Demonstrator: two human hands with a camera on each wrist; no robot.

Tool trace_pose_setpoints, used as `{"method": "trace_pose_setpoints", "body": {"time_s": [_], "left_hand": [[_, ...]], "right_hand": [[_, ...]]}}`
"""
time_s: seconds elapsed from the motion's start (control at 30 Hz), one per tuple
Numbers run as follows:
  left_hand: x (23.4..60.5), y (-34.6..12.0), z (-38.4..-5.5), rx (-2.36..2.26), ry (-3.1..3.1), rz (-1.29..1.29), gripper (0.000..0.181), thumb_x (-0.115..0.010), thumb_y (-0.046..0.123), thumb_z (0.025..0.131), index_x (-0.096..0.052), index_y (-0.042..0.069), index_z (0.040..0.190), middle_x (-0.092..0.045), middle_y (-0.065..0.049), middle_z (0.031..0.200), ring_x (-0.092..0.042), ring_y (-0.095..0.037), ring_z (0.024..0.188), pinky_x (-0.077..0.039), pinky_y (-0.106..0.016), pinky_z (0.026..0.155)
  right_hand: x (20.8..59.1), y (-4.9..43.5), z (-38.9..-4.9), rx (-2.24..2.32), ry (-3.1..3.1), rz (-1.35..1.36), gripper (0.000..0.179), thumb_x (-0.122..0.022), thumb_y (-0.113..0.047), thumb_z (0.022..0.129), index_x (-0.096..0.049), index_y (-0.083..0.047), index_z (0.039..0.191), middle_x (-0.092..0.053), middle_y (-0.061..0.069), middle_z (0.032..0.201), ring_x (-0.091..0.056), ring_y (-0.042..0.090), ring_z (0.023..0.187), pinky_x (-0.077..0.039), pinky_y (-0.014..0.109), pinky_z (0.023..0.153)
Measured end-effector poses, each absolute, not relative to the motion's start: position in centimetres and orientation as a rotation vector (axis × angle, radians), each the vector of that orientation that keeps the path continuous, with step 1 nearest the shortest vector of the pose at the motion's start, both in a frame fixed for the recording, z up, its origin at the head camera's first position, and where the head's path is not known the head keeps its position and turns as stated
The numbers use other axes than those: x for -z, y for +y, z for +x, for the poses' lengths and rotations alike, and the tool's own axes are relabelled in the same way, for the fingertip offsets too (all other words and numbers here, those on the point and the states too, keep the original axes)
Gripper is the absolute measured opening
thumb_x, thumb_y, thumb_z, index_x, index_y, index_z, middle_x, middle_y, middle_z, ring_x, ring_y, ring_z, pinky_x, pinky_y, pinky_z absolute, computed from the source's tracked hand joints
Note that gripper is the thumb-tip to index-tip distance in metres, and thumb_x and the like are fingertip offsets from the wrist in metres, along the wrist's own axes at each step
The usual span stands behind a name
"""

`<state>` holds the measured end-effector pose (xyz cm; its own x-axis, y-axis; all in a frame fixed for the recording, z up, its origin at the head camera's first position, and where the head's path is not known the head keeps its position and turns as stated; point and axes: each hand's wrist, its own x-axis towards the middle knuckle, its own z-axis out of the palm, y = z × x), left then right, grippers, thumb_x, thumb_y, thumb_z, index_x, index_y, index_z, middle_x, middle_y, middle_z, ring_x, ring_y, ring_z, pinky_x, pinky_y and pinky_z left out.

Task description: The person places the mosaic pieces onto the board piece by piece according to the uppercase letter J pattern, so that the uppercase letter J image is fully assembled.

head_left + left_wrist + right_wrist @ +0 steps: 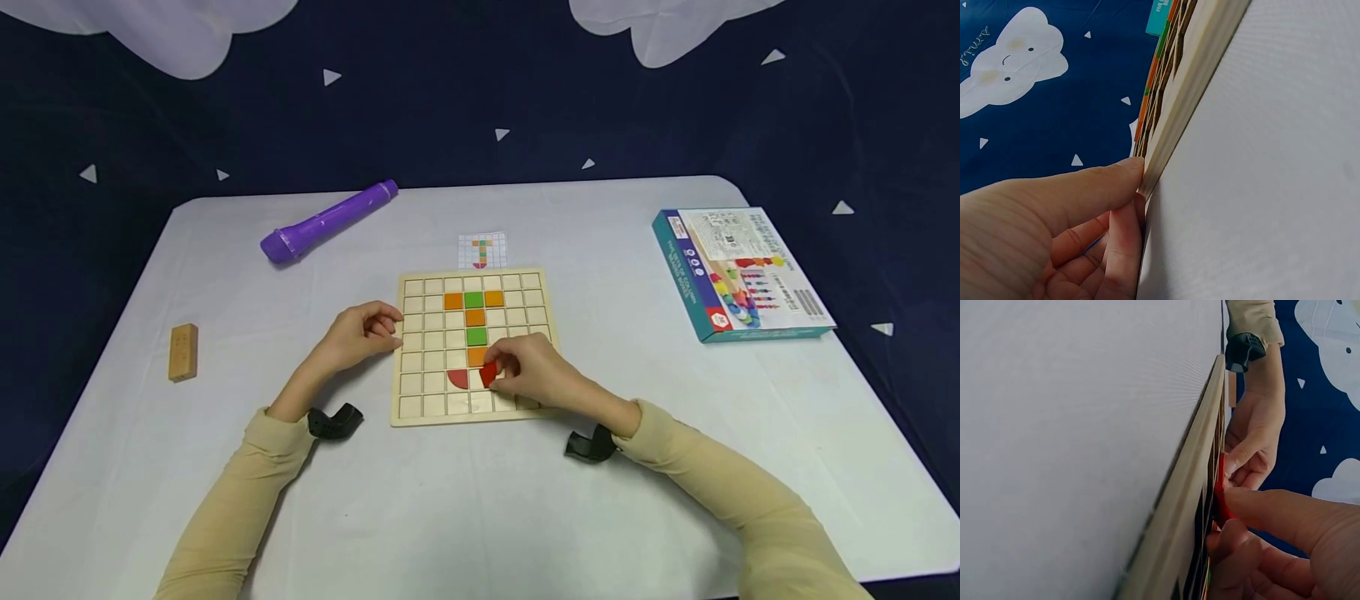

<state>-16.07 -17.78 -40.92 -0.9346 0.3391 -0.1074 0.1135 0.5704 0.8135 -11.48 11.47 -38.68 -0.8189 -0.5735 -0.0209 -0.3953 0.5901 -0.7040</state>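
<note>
A pale wooden grid board [410, 417] lies mid-table. My left hand [358, 336] is at its left side, with thumb and fingertips against the edge; the left wrist view has the thumb [1094, 190] at the board's corner. Between the thumb and fingers of my right hand [536, 371] is a red tile [488, 374], pinched over the lower middle squares and partly covered. Left of it a red quarter-circle tile [458, 379] lies in a square. Orange tiles [475, 317] and green tiles [476, 336] form a T on the board, the lowest orange one close to the right fingertips.
Behind the board lies a small pattern card [465, 250] with a coloured T. A purple microphone-shaped object [330, 221] rests at the back left. At the left is a wooden block [183, 352]; a game box [750, 275] lies at the right on the white tablecloth [450, 508].
</note>
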Motion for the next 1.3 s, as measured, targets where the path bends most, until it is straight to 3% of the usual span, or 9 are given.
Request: {"method": "trace_pose_setpoints", "body": {"time_s": [0.7, 1.3], "left_hand": [[41.0, -17.7, -16.1, -1.308, 2.543, 0.374, 0.035, -0.07, 0.004, 0.079, -0.059, -0.004, 0.111, -0.059, -0.014, 0.09, -0.052, -0.01, 0.073, -0.044, -0.013, 0.063], [41.0, -17.8, -16.1, -1.305, 2.554, 0.375, 0.035, -0.07, 0.004, 0.079, -0.06, -0.004, 0.111, -0.059, -0.015, 0.089, -0.052, -0.01, 0.074, -0.044, -0.013, 0.064]], "right_hand": [[38.7, 10.7, -11.5, 1.02, 2.582, -0.94, 0.007, -0.072, -0.006, 0.078, -0.068, -0.004, 0.084, -0.064, 0.001, 0.071, -0.052, 0.004, 0.064, -0.046, 0.015, 0.061], [38.2, 10.0, -11.6, 0.873, 2.62, -0.973, 0.009, -0.072, -0.009, 0.078, -0.068, -0.004, 0.085, -0.057, -0.001, 0.064, -0.046, 0.005, 0.059, -0.04, 0.015, 0.056]]}}
